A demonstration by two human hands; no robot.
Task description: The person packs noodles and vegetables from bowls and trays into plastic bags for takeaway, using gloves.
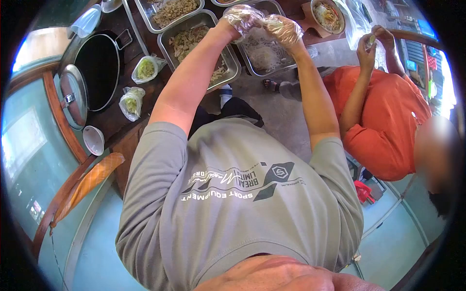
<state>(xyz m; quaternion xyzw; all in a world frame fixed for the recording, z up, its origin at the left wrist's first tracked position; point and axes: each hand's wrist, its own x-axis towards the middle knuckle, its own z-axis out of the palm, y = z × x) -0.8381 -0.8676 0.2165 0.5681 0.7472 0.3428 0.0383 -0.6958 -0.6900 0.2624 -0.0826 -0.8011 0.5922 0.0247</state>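
Both my hands wear clear plastic gloves and meet above a metal tray of thin white noodles. My left hand is bent inward at the tray's far left. Against it, from the right, comes my right hand. The fingers of both look drawn together; crinkled plastic and glare hide whatever is between them. Under my left forearm lies a second metal tray with pale shredded food. A bowl of mixed food sits right of my hands.
A large dark pot, its lid, bagged green vegetables and a white bowl are on the left. Farther back stands another food tray. At right, a co-worker in orange holds a small greenish object.
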